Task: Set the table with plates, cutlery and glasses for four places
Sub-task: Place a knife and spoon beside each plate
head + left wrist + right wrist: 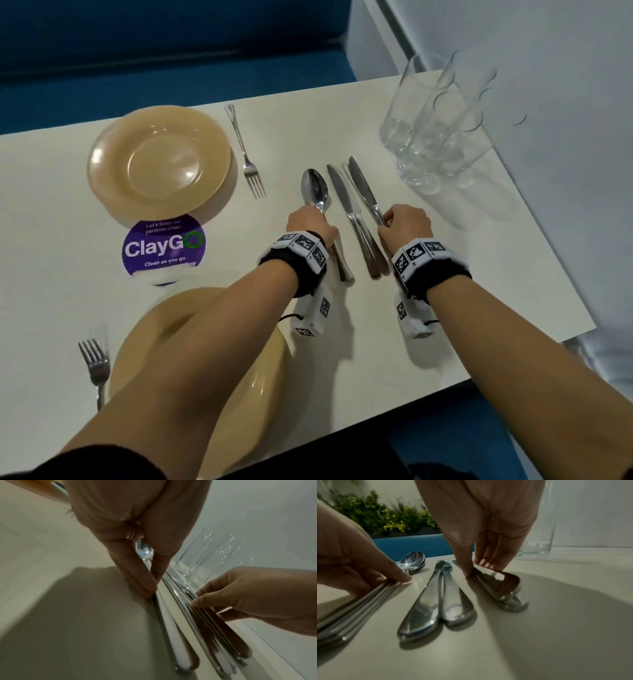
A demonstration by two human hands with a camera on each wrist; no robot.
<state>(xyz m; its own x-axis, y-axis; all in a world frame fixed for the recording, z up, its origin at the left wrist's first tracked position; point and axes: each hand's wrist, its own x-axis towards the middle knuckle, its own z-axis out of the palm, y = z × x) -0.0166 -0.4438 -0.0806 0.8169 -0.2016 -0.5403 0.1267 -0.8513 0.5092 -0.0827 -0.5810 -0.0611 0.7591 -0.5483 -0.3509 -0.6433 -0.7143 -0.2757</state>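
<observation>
Between the hands, two knives lie side by side on the white table. My left hand pinches the handles of a stack of spoons, which lies flat on the table. My right hand pinches the handles of the right-hand knives, low on the table. One tan plate has a fork on its right. A near tan plate lies partly under my left forearm, with a fork on its left.
Several tall clear glasses stand close together at the table's far right corner, just beyond the knives. A purple round sticker lies between the two plates. A blue bench runs along the far side, and a white wall along the right.
</observation>
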